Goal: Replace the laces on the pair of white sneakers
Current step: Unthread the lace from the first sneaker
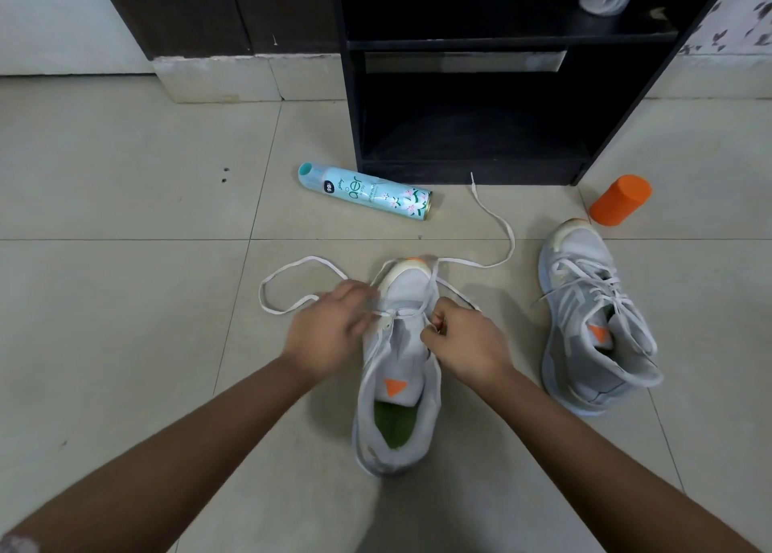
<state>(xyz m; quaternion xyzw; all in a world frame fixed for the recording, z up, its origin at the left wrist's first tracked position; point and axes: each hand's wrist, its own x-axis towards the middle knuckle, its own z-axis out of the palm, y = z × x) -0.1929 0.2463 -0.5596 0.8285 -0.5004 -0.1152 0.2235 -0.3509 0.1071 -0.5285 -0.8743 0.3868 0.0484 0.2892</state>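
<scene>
A person's right hand (463, 343) pinches the white lace (262, 291) at the lowest eyelets of a white sneaker (401, 369), which stands toe-away on the tiled floor (125, 302). The left hand (330, 331) is blurred against the shoe's other side, its grip unclear. Lace ends trail over open tile on both sides. The second sneaker (593, 323), laced, sits right, near an orange bottle (621, 199). A spray can (363, 191) lies before a black shelf unit (472, 168).

A home: tiled floor (125, 201), dark shoe rack (480, 135), air-freshener can (367, 192).
</scene>
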